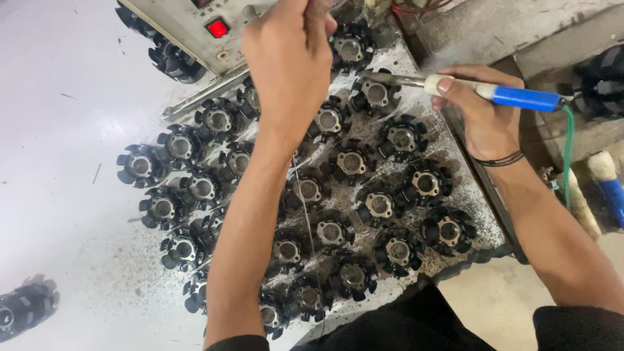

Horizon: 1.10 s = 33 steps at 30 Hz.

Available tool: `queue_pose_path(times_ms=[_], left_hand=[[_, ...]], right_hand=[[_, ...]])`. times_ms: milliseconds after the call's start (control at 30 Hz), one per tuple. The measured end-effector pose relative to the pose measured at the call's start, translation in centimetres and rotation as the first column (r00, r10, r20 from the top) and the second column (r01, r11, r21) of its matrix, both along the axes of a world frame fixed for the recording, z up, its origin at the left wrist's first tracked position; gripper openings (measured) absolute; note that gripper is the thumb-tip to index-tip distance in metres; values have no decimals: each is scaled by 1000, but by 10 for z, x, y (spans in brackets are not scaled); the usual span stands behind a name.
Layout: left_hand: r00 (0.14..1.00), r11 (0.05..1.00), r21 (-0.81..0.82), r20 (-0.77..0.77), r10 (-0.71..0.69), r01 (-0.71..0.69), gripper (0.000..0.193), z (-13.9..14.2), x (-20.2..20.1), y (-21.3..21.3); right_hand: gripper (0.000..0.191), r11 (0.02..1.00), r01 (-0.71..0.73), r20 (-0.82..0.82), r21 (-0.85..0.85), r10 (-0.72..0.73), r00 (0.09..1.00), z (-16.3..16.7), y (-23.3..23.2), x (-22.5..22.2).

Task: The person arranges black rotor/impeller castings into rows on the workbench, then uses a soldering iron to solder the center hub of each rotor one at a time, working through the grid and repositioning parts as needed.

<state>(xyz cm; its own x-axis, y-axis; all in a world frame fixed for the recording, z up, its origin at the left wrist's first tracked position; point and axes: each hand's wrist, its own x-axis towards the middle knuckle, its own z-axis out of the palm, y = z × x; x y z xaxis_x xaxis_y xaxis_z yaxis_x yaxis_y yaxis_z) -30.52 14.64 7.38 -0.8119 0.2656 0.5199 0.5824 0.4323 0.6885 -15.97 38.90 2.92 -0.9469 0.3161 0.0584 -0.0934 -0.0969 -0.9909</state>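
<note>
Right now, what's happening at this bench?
A person works over rows of black toothed stator cores with metal centres laid on a gritty white table. The right hand holds a blue-handled soldering iron, its tip near a core in the far row. The left hand pinches a thin wire above them.

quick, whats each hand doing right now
Left hand: closed, pinching a thin wire above the black wound parts.
Right hand: closed on a blue-handled soldering iron, tip over one part.
</note>
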Motion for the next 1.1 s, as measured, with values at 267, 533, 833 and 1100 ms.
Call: queue_pose_path(times_ms=[267,533,833,1100], left_hand=[[992,971,-218,58,109,-94,17,-108,-9,8],[993,985,-139,34,112,-106,9,-114,-13,9],[993,981,-165,48,107,-97,8,-114,-13,14],[1000,987,-161,-1,22,-22,19,-113,-12,16]], right_hand=[[30,988,-28,-12,151,30,999,-11,1,-43],[26,975,-61,-47,214,73,996,-12,1,-47],[23,957,-67,-55,282,86,995,-5,-5,-47],[18,930,-136,82,341,115,990,24,-10,-71]])
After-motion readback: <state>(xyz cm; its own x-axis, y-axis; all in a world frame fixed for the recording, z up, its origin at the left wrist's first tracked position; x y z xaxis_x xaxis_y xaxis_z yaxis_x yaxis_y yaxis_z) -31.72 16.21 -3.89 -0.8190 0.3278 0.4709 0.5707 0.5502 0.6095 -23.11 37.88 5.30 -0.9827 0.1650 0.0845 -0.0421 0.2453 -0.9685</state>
